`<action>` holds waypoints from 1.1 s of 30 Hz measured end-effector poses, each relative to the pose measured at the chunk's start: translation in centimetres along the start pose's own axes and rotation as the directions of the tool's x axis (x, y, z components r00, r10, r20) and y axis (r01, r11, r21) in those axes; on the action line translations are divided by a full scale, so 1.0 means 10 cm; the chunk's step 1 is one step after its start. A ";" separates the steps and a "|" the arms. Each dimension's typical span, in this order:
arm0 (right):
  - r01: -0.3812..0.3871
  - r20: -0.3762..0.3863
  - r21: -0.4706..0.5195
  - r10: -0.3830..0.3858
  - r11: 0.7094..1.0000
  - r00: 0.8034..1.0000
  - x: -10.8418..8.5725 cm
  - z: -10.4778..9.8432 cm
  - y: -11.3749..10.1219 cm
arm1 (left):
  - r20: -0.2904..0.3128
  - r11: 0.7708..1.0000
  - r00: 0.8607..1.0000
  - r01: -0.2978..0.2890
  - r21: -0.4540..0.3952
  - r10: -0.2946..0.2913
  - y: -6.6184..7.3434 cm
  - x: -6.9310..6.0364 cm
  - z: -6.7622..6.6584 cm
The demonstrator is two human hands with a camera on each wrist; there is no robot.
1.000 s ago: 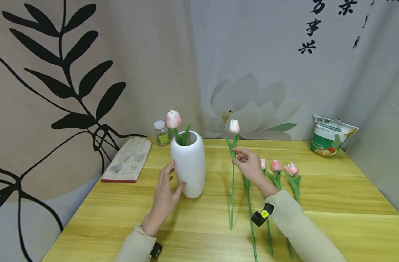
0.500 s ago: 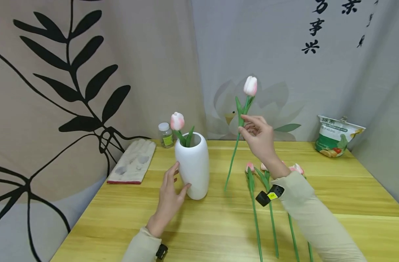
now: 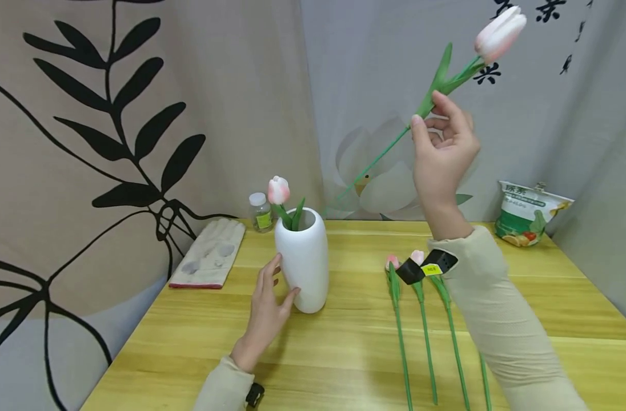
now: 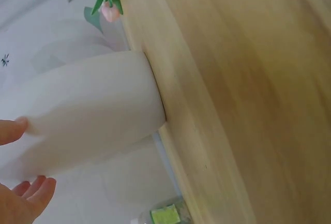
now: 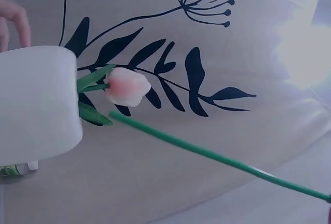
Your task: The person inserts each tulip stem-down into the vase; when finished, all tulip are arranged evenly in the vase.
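A white vase (image 3: 304, 262) stands upright on the table, with one pink-and-white tulip (image 3: 279, 190) in its mouth. My left hand (image 3: 264, 314) holds the vase low on its left side; the left wrist view has the thumb and fingers on either side of the wall (image 4: 88, 105). High above the table, my right hand (image 3: 444, 154) pinches another tulip (image 3: 500, 34) near its leaves. That flower tilts, bloom up to the right, and its stem slants down toward the vase. In the right wrist view the stem's end (image 5: 115, 114) appears near the vase mouth, outside it.
Several tulips (image 3: 393, 282) lie side by side on the wooden table (image 3: 344, 354), partly under the right forearm. Behind the vase are a small lidded jar (image 3: 261, 212) and a folded cloth (image 3: 210, 254). A green-and-white snack bag (image 3: 528, 214) stands at the back right.
My right hand has lifted the tulip well up off the table and tilted it, bloom to the right. The left hand stays at the vase.
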State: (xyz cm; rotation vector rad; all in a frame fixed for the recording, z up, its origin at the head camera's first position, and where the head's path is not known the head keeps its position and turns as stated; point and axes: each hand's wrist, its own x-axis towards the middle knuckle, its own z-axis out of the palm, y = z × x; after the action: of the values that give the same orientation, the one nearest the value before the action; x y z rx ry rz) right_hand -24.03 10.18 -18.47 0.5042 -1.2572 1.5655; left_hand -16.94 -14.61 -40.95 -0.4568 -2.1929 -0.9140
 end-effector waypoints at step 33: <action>0.174 0.685 -0.241 0.040 0.955 0.727 -1.24 0.30 0.47 | -0.009 1.000 1.000 -0.023 0.016 0.023 -0.02 -0.01 0.03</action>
State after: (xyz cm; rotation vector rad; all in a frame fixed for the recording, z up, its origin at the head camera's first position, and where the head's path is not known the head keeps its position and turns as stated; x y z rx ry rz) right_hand -24.12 2.27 -29.57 0.9826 -1.9714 1.1121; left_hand -17.11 -14.56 -41.24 -0.4688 -2.1805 -0.8844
